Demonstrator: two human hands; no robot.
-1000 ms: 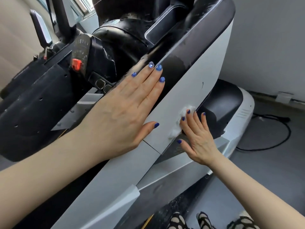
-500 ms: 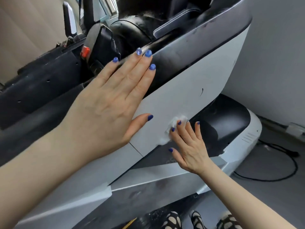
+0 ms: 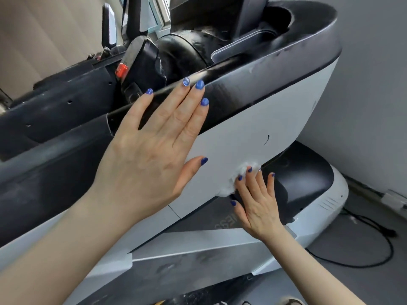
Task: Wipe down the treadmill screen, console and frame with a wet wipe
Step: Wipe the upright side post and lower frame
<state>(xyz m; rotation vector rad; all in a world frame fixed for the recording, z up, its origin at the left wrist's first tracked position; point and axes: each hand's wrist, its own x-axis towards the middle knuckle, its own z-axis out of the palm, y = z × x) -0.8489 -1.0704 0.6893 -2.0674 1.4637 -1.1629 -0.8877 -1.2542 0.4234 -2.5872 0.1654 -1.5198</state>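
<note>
Far left there's the black console (image 3: 66,119) with one red button (image 3: 120,70) poking out near its top edge, dusty looking. Next along, the left hand (image 3: 152,155) is lying flat with fingers straight, palm pressing on the treadmill's white side panel (image 3: 253,128), fingertips reaching over the dark upper band (image 3: 275,73) along the panel's top edge. It's holding nothing, just bracing.

Further right, the right hand (image 3: 257,201) is pressing one crumpled wet wipe (image 3: 240,172) against the lower edge of that panel, fingers mostly straight on top of the wad, thumb tucked below it. So the wipe is sitting right at the bottom rim of the white panel, just above the black motor cover (image 3: 304,179).

One small dark scuff (image 3: 267,139) is sitting on the panel above the wipe, not reached yet by my guess. One black cable (image 3: 374,258) is trailing on the floor at the far right.

What could go wrong, I reckon: the wipe is balled up small and working right at the rim, so it's likely slipping off the edge and dropping if the fingers slide past. Also the dark band looks streaky, so a drying wipe might just be smearing grime around.

Count: two hands, one wipe, one button, one scuff, one cable.
</note>
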